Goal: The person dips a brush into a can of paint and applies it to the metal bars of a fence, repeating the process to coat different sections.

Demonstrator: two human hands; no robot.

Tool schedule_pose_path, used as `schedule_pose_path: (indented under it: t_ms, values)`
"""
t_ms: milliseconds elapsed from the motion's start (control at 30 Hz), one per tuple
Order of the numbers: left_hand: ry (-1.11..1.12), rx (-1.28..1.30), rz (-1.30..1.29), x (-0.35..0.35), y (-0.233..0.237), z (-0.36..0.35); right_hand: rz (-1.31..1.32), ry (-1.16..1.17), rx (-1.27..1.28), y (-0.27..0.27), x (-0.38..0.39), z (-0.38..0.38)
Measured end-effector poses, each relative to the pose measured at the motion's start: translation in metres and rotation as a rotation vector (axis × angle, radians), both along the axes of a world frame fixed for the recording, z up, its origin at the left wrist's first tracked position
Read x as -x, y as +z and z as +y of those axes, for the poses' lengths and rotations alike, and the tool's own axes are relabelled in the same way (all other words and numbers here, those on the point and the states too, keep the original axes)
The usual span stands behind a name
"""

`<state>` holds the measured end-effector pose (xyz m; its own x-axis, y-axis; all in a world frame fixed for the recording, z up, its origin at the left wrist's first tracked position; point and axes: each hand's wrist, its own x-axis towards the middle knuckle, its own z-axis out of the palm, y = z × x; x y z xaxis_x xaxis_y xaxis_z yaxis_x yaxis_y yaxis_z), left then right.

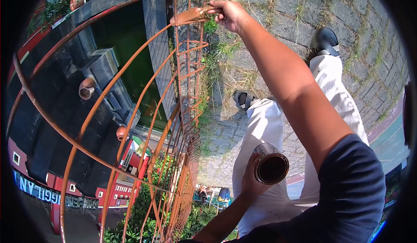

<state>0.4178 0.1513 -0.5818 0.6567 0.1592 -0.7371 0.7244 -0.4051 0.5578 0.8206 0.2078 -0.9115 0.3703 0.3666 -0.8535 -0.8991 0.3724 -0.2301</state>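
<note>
My right hand (pixel 228 14) is closed on the end of a flat, brown-coated brush (pixel 191 15), whose wide part lies against the rusty-brown metal fence (pixel 177 60) near the top of the view. My left hand (pixel 253 180) is wrapped round a round can (pixel 271 164) with dark liquid inside, held in front of my white trousers. The can is upright enough that its open mouth faces the camera.
Curved fence bars (pixel 117 75) spread over the left side. Behind them are clay pots (pixel 87 88), a dark pool of water (pixel 124 38) and red buildings. Grassy paving stones (pixel 299 8) lie under my sandalled feet (pixel 325 41). Green plants and distant people are at the bottom.
</note>
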Motion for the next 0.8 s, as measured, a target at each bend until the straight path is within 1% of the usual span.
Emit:
schedule_pose_path:
  t_ms: [133, 233, 300, 367, 467, 500, 533, 567, 600, 633, 700, 733, 767, 800]
  values:
    - [0.058, 0.083, 0.133, 0.002, -0.003, -0.001, 0.152, 0.009, -0.079, 0.002, 0.0, -0.002]
    - [0.102, 0.103, 0.146, 0.0, -0.003, -0.002, -0.015, -0.03, 0.039, 0.012, -0.003, 0.006]
    - [0.12, 0.117, 0.145, 0.0, -0.004, -0.003, -0.478, 0.081, 0.301, 0.031, 0.001, 0.012]
    - [0.127, 0.123, 0.118, -0.002, -0.007, -0.005, -0.66, 0.239, 0.467, 0.035, 0.007, 0.013]
    - [0.162, 0.137, 0.071, -0.007, -0.006, -0.006, -0.515, 0.192, 0.306, 0.063, 0.01, -0.002]
    - [0.188, 0.151, 0.058, -0.007, -0.003, -0.008, -0.4, 0.074, 0.223, 0.072, 0.008, -0.017]
    - [0.224, 0.169, 0.043, -0.008, -0.001, -0.011, -0.285, -0.044, 0.142, 0.08, 0.007, -0.039]
    - [0.253, 0.18, 0.023, -0.011, 0.005, -0.013, -0.265, -0.036, 0.227, 0.086, 0.008, -0.065]
    - [0.291, 0.194, 0.009, -0.015, 0.012, -0.013, -0.319, -0.021, 0.345, 0.095, 0.01, -0.096]
    - [0.275, 0.17, -0.029, -0.023, 0.024, -0.016, -0.278, -0.053, 0.419, 0.112, 0.012, -0.131]
    - [0.247, 0.12, -0.111, -0.04, 0.05, -0.019, -0.216, -0.105, 0.477, 0.155, 0.018, -0.217]
    - [0.262, 0.19, 0.068, -0.047, 0.06, -0.013, -0.195, -0.101, 0.524, 0.185, 0.018, -0.263]
    - [0.189, 0.111, -0.011, -0.049, 0.072, -0.013, -0.231, -0.146, 0.553, 0.204, 0.02, -0.311]
    - [0.12, 0.025, -0.091, -0.049, 0.086, -0.015, -0.27, -0.192, 0.541, 0.234, 0.02, -0.36]
